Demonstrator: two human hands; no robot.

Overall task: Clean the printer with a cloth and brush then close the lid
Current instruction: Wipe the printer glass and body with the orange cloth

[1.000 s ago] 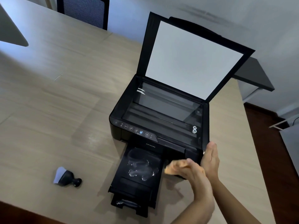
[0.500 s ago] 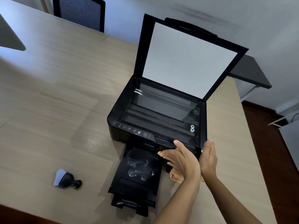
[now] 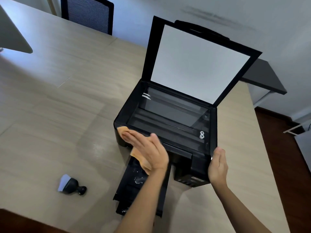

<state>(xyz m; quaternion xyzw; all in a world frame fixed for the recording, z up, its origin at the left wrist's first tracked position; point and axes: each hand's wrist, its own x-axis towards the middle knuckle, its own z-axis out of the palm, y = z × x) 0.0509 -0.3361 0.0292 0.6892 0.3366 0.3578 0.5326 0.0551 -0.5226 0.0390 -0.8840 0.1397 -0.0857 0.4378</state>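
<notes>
A black printer (image 3: 170,118) stands on the wooden table (image 3: 58,106) with its scanner lid (image 3: 198,63) raised, white lining facing me. My left hand (image 3: 148,150) lies flat on an orange cloth (image 3: 124,131) and presses it onto the printer's front left control strip. My right hand (image 3: 218,163) rests with fingers extended against the printer's front right corner. The output tray (image 3: 133,187) is pulled out below my left forearm. A small black brush with white bristles (image 3: 70,184) lies on the table to the left.
A black mesh chair (image 3: 87,14) stands at the table's far side. A grey monitor corner (image 3: 11,36) juts in at the upper left. A dark side table (image 3: 264,78) sits behind the printer. The table's right edge drops to a dark floor (image 3: 282,165).
My left hand has swept the cloth leftward from the printer's front right to its front left corner. My right hand has stayed at the right corner.
</notes>
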